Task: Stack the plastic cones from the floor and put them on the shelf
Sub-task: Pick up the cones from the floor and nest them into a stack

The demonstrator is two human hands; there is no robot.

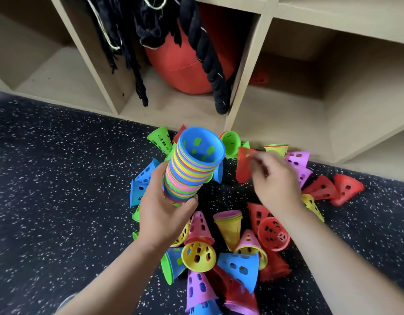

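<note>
My left hand [164, 212] grips the lower end of a tall stack of nested cones [194, 169] in many colours, its wide blue mouth facing up toward me. My right hand [273, 178] pinches a single red cone [244, 164], blurred, in the air just right of the stack. Several loose cones [237, 267] in blue, yellow, pink, purple, green and red lie scattered on the floor below and around both hands. The wooden shelf [273, 114] stands right behind the pile.
The shelf's middle cubby holds a red ball [180, 64] and black ropes [207, 53] that hang out of it. One red cone [260, 79] lies deep in the right cubby. Speckled black floor [60, 178] extends to the left.
</note>
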